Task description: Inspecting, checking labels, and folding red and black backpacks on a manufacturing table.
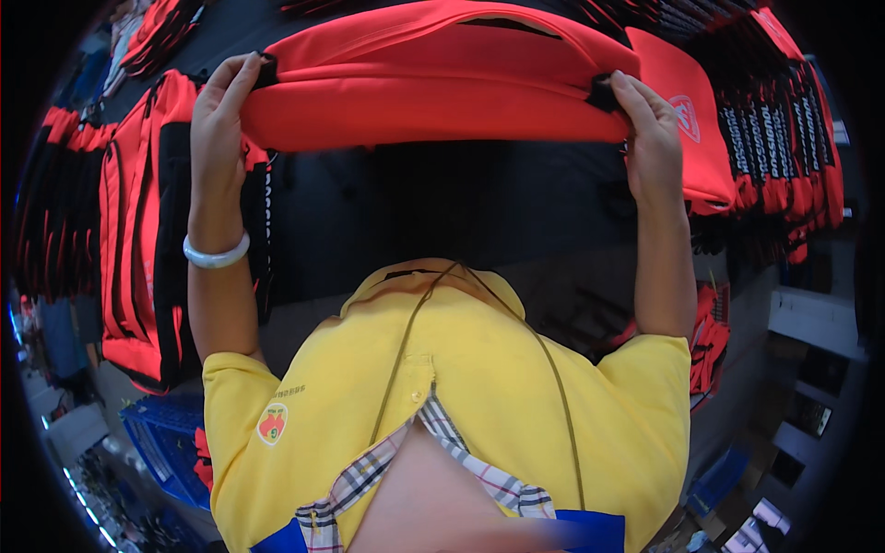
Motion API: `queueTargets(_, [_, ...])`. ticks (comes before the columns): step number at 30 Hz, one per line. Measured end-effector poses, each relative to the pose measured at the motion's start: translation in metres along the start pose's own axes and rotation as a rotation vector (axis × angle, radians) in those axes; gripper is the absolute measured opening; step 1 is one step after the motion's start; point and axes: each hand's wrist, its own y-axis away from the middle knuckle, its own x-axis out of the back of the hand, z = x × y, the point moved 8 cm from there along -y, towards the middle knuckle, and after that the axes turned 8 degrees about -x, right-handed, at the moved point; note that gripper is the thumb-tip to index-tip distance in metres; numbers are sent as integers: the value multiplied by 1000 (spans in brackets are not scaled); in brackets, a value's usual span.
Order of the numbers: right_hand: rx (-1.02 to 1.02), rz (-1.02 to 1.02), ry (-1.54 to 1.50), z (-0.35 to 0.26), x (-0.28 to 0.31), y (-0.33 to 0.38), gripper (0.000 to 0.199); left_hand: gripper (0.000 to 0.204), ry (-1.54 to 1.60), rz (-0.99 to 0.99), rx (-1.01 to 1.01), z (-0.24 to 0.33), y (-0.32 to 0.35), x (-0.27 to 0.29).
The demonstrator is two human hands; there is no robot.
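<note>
Head view, only view at this moment. Object in hand: a red cloth piece point(433, 115), raised at the far side of the worker's body, in front of the chest and above the dark table point(369, 203). Whether its lower edge touches the table: cannot tell.

Left hand point(218, 101): thumb and fingers pinched together on the dark left end of the cloth. Right hand point(650, 129): same kind of pinch on the dark right end. Hands well apart, one per end. Judged reason: gripping both ends spreads the piece crosswise and shares the support; a single-end hold would probably let it droop. The lower band runs nearly straight, whereas the upper layer bows away and leaves a narrow gap, so the tension seems to act mostly along the lower part.

Surroundings: a red and black bag point(118, 240) sits beside the left forearm, with a row of similar red and black pieces point(64, 203) beyond. A red panel with a pale emblem point(701, 152) lies behind the right hand, next to a stack of dark pieces with white lettering point(784, 138). Stacks at both sides are presumably placed for reach, outside the span of the arms. Blue crate point(166, 452) low at left; contents mostly hidden.
</note>
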Motion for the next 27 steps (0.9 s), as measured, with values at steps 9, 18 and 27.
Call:
queueTargets(9, [-19, 142, 83, 19, 14, 13, 30, 23, -43, 1, -110, 2, 16, -10])
queueTargets(18, [545, 43, 682, 74, 5, 88, 28, 49, -411, 123, -298, -29, 115, 24])
queueTargets(27, [-744, 114, -1019, 286, -15, 172, 44, 85, -103, -80, 1003, -205, 257, 31])
